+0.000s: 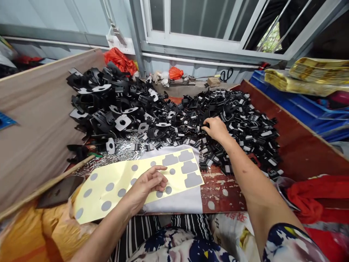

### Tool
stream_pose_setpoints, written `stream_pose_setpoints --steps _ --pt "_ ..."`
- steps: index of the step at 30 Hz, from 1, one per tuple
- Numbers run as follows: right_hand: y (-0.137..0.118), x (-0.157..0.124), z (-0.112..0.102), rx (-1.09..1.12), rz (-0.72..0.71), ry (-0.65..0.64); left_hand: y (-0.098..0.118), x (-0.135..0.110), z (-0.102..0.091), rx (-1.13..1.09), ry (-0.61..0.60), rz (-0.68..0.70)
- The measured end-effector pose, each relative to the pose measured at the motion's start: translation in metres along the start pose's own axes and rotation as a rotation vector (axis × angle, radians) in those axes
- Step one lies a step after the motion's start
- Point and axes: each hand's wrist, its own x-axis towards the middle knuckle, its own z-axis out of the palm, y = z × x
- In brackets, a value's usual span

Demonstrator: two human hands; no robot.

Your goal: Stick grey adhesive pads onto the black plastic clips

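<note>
My left hand (150, 182) is over a pale yellow sticker sheet (100, 176) with grey dots and several grey shaped stickers near its right end. Its index finger reaches out and the other fingers curl loosely, with nothing seen between them. The sheet lies on a light grey cloth (180, 202). My right hand (216, 129) is at the pile of small black plastic pieces (245, 125), many with grey faces. Thumb and index finger come together around a black piece at the pile's edge, partly hidden by the fingers.
Larger black parts with grey patches (122, 122) are heaped at the left, beside loose shiny metal pins (117, 154). Wooden boards (49, 98) wall the table. A stick (46, 189) lies at the left. Black-handled scissors (226, 75) rest at the back; a blue crate (297, 98) stands right.
</note>
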Motion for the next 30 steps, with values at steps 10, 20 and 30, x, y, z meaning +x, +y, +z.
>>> stream_pose_setpoints --steps 10,20,30 --pt "-0.110 -0.132 0.001 1.391 0.227 -0.001 -0.006 0.035 0.056 0.366 0.101 0.613" --pt "-0.050 -0.220 0.014 0.589 -0.062 0.110 0.008 0.051 0.061 -0.041 0.055 0.130" --pt "-0.075 -0.237 0.024 0.642 0.034 -0.067 -0.019 0.113 0.103 0.059 0.067 0.023"
